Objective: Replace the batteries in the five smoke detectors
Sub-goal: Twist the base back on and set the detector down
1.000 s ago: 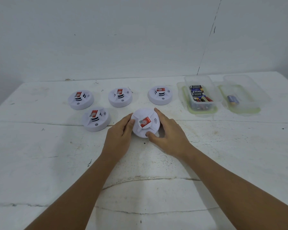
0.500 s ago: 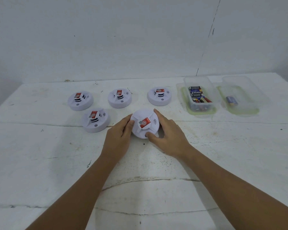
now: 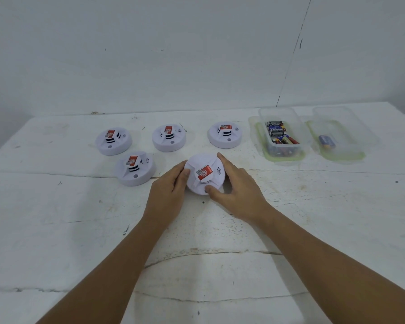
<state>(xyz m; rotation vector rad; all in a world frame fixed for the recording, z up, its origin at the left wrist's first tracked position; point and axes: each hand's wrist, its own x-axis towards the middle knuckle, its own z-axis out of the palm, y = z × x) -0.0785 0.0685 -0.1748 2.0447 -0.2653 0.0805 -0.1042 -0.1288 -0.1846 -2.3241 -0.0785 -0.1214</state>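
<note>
A round white smoke detector (image 3: pixel 205 174) with a red sticker sits on the white table (image 3: pixel 56 230) between my hands. My left hand (image 3: pixel 167 192) grips its left side with curled fingers. My right hand (image 3: pixel 235 188) grips its right side, thumb on the near rim and fingers round the far edge. Several more identical detectors lie behind: one at the near left (image 3: pixel 136 168) and three in a far row (image 3: pixel 113 140), (image 3: pixel 169 137), (image 3: pixel 225 134).
A clear plastic box (image 3: pixel 281 134) holding several batteries stands at the far right on its lid. Beside it a second clear box (image 3: pixel 337 136) holds one blue battery (image 3: pixel 326 141). A white wall rises behind the table.
The view has shifted slightly. Both hands stay on the centre detector, which has turned a little, its red sticker tilting further.
</note>
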